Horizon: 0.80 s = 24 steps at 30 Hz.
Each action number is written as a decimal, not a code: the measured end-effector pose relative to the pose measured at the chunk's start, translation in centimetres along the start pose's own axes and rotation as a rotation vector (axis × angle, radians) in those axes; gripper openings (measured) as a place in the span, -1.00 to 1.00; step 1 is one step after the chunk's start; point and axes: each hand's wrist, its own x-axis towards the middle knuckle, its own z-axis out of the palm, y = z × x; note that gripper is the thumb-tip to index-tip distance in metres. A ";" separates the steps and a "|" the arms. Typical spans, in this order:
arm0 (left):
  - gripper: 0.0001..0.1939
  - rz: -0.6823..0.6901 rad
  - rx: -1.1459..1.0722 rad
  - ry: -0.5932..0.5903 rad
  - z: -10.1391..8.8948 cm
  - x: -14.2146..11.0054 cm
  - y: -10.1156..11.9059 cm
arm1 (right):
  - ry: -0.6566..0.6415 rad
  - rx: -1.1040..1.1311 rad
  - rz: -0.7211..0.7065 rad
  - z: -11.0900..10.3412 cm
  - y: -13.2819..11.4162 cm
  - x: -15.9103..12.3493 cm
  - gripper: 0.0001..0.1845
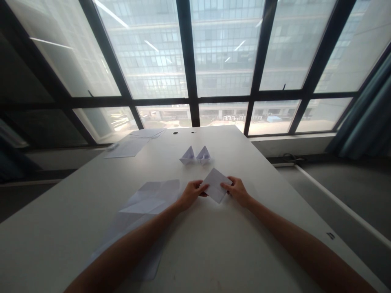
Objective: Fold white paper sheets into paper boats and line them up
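Note:
Between my two hands is a small folded paper square (215,184), white and turned so that a corner points away from me. My left hand (193,193) pinches its left corner, thumb on top and fingers beneath. On the opposite side my right hand (238,190) grips the right corner, its thumb lying on the upper face. Just beyond the square, two white paper boats stand side by side on the table: a left boat (188,156) and a right boat (204,156).
Creased white sheets (152,195) lie left of my hands, partly under my left forearm. More paper (130,147) is at the table's far left. The white table (244,244) ends at windows (222,49). A small dark mark (330,235) sits near its right edge.

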 end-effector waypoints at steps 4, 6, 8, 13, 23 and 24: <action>-0.46 0.032 -0.053 0.031 0.0 0.1 -0.1 | 0.028 0.016 -0.006 0.0 0.0 0.1 -0.65; -0.41 0.074 -0.101 0.044 0.0 0.0 -0.1 | 0.046 0.037 -0.005 -0.1 0.2 0.2 -0.65; -0.45 0.135 -0.148 0.039 0.0 -0.1 -0.1 | 0.058 0.052 -0.003 -0.1 0.5 0.4 -0.65; -0.80 0.232 -0.076 0.027 0.0 0.2 -0.8 | 0.075 0.083 -0.010 -0.2 1.0 0.6 -0.62; -0.69 0.230 0.176 0.038 -0.2 0.5 -1.6 | 0.099 0.060 -0.012 -0.1 1.0 0.8 -0.64; -0.69 0.233 0.175 0.037 -0.2 0.4 -1.6 | 0.100 0.059 -0.016 -0.1 1.1 0.8 -0.65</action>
